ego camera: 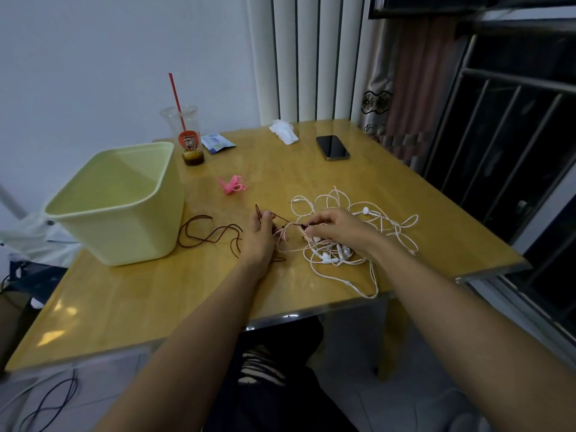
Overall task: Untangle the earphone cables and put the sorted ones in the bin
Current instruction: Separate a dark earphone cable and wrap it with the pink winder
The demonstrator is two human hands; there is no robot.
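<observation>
The left hand (260, 235) pinches the thin dark-brown earphone cable (194, 218), which trails left. The right hand (338, 229) pinches the knot in the white-and-pink cable tangle (330, 257). Better to loosen loops and feed the brown strand out than to tug. The pale-yellow plastic bin (124, 238) stands farther left.

tangled white cables (352, 232) beside dark cable (212, 233), near pale-green bin (121, 207).

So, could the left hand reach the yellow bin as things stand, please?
Probably yes: the bin stands just left of the left hand; only loose dark cable lies between, though its fingers pinch that cable.
</observation>
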